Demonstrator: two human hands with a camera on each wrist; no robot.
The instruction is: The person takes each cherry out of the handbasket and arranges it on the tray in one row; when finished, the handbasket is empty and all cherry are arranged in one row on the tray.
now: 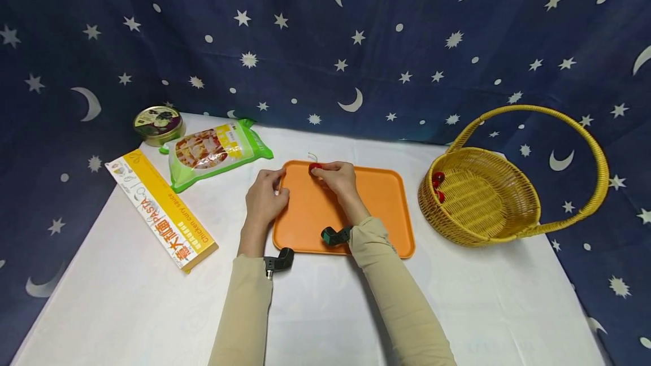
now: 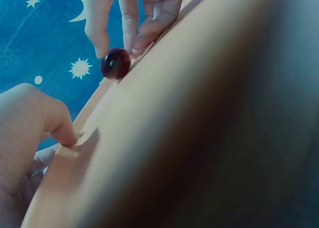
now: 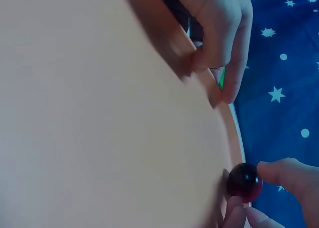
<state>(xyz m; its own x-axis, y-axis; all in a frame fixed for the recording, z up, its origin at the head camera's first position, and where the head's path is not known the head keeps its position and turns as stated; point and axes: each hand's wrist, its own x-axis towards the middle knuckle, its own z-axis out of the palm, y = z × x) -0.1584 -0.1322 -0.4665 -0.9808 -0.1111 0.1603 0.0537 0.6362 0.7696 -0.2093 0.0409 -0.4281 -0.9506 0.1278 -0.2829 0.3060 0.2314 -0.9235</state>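
Observation:
An orange tray lies on the white table. My left hand grips its left rim near the far corner, thumb on the inner side and other fingers outside, as the left wrist view shows. Over the tray's far edge, my right hand pinches a dark red cherry between thumb and fingers; a thin stem rises from it. The right wrist view shows the cherry as round and glossy, close to the rim. Several red cherries rest inside the left wall of a yellow wicker basket on the right.
The basket's tall handle arches out to the right. On the left are a pasta box, a green food packet and a round tin. A dark blue cloth with stars and moons hangs behind the table.

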